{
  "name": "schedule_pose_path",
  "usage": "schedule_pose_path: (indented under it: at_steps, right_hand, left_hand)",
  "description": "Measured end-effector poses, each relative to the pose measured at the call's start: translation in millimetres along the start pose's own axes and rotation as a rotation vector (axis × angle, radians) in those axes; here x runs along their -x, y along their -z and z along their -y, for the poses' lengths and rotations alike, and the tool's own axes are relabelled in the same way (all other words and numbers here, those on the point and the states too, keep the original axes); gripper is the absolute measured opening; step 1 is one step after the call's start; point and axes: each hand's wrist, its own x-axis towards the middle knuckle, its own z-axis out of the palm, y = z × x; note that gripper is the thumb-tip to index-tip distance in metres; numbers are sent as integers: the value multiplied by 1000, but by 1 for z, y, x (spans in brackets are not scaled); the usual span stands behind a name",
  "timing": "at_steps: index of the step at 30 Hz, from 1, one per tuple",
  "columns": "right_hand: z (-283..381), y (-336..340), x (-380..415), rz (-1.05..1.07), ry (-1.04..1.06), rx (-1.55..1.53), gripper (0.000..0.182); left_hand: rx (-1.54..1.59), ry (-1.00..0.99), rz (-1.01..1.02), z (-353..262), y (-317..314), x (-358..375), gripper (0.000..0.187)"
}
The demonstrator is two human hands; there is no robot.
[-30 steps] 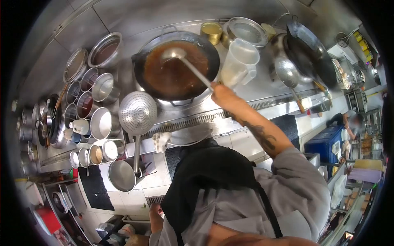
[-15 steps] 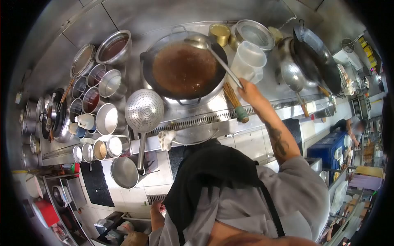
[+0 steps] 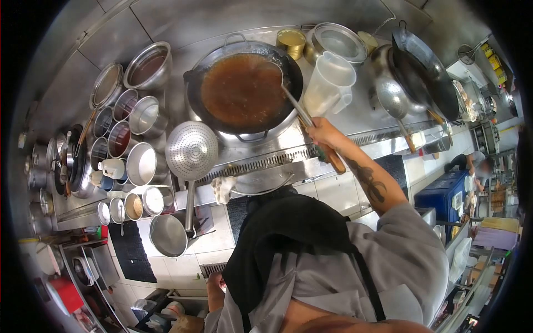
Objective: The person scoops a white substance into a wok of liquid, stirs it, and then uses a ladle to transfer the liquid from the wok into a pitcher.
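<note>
My right hand (image 3: 323,133) is closed around the handle of a long ladle (image 3: 295,104), whose wooden end sticks out below my fist. The ladle's bowl is sunk in brown liquid (image 3: 241,89) at the right side of a large black wok (image 3: 194,105). Behind my hand, mostly covered, lies a bamboo brush with a green band (image 3: 321,154). A translucent plastic jug (image 3: 331,83) stands to the right of the wok. Low beside the black apron, my left hand (image 3: 215,284) shows only in part; its fingers are hidden.
Left of the wok, a perforated skimmer (image 3: 192,150) lies across the counter edge, near several metal pots of sauces and seasonings (image 3: 145,164). A second wok (image 3: 425,77) and another skimmer (image 3: 393,99) are on the right. A pot (image 3: 168,235) sits below the counter. Another person (image 3: 476,169) is far right.
The ladle's bowl has gone from the wok's far edge down into the liquid on the right. My right hand has moved slightly left and nearer my body, now covering much of the bamboo brush.
</note>
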Motion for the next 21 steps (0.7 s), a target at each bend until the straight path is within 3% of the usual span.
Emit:
schedule_pose_path:
  at_steps: [4, 10, 21]
  right_hand:
    - [44, -7, 33, 103, -279, -503, 9]
    - [37, 11, 44, 363, -348, -995, 24]
    - [54, 14, 72, 311, -349, -931, 19]
  left_hand:
    - [-4, 7, 20, -3, -4, -7, 13]
    - [-19, -32, 27, -11, -6, -1, 14]
    - [-51, -109, 45, -22, -10, 16, 19]
